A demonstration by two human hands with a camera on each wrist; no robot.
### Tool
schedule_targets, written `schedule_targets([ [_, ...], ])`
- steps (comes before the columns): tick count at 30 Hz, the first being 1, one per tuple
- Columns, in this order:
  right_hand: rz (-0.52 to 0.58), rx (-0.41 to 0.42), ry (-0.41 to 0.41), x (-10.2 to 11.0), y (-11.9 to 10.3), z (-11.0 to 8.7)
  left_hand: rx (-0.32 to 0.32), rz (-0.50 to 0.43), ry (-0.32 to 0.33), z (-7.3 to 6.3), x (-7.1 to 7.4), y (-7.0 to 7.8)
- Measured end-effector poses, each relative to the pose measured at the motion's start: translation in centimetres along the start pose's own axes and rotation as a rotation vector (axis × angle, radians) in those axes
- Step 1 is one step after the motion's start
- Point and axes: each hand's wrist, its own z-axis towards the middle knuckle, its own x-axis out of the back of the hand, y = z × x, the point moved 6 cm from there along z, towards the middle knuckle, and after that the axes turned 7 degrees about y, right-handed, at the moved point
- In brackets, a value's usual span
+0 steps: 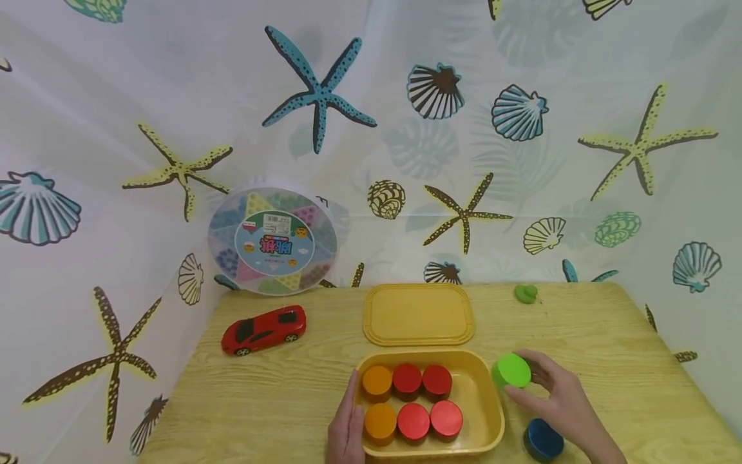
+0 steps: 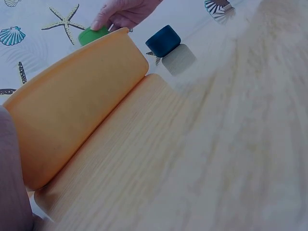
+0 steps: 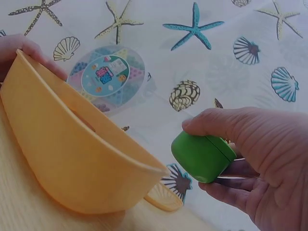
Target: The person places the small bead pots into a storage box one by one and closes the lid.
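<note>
A yellow tub (image 1: 493, 412) with tall walls stands at the front of the table. Two orange and several red short round pieces sit inside it, among them an orange piece (image 1: 380, 422) and a red piece (image 1: 446, 419). My left hand (image 1: 346, 428) rests along the tub's left side, fingers straight against the wall. Beyond the tub's right rim, my right hand (image 1: 553, 386) pinches a green round piece (image 3: 199, 156) between thumb and fingers, raised off the table. A seam runs around this piece. A dark blue round piece (image 1: 543, 440) lies below the right hand.
A flat yellow lid (image 1: 418, 314) lies behind the tub. To the left is a red toy car (image 1: 263, 330); a round game box (image 1: 272, 241) leans on the patterned cloth (image 1: 371, 148). A small green toy (image 1: 526, 294) sits at the back right.
</note>
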Motion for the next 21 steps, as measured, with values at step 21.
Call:
schedule_targets([
  [21,-0.018,0.171,-0.159,-5.1,-2.5,1.4,-0.013,-0.001,-0.02,0.0,0.0,0.0],
])
